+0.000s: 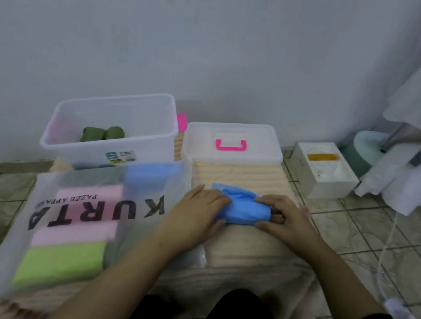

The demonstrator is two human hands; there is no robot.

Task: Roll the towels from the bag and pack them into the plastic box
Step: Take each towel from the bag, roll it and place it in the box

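A blue towel [243,207] lies partly rolled on the beige mat, just right of centre. My left hand [197,210] presses its left end and my right hand [286,220] grips its right end. A translucent white bag [39,218] printed KURTA lies at the left, holding folded pink, green, blue and grey towels. Behind it stands the clear plastic box [74,148] with two rolled dark green towels [102,133] inside.
The box's clear lid [256,154] with a pink handle lies behind the blue towel. A white square container [323,170] sits on the tiled floor at the right, near hanging white cloth. The wall runs close behind everything.
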